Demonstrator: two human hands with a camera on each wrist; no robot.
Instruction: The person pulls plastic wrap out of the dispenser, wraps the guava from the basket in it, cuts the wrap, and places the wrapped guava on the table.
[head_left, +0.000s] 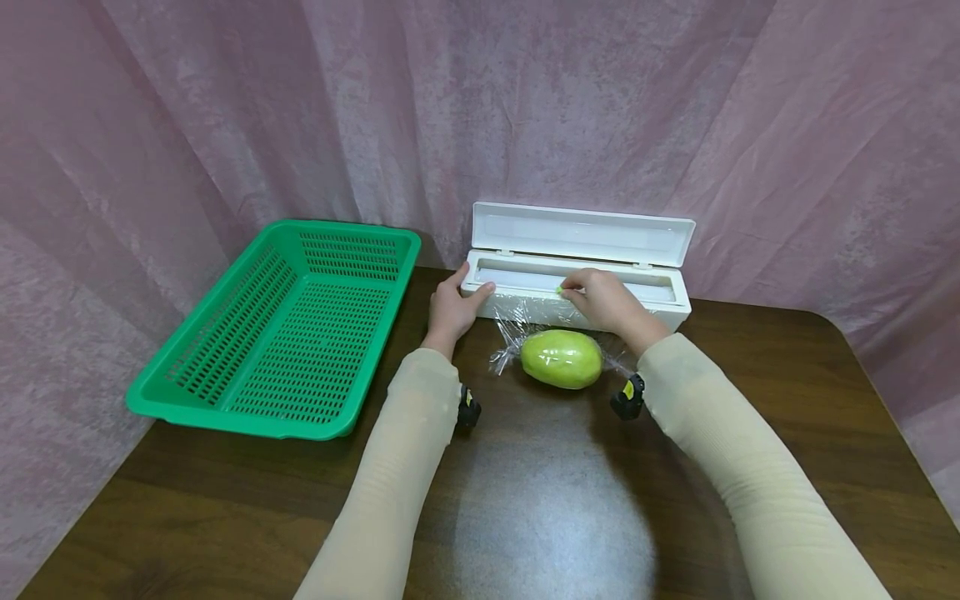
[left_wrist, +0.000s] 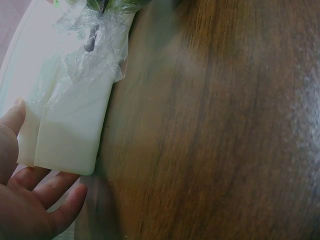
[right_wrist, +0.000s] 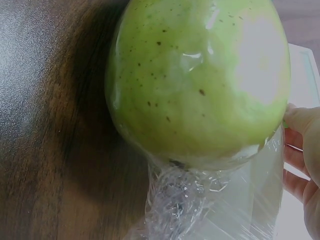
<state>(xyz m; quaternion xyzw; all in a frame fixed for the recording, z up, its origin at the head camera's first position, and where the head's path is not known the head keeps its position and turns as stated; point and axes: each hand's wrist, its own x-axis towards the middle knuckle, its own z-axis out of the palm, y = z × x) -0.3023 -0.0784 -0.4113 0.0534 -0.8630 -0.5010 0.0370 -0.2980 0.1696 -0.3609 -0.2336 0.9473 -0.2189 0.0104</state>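
Head view: green fruit, wrapped in clear film, lay on the table just before the white box; film seemed to reach the box's front. Left hand was set at the box's left end, probably to steady it: thumb on the near edge, fingers spread, loosely bent, touching without wrapping round. Right hand pinched a small green tab, thumb and forefinger nearly together, likely for control along the rim.
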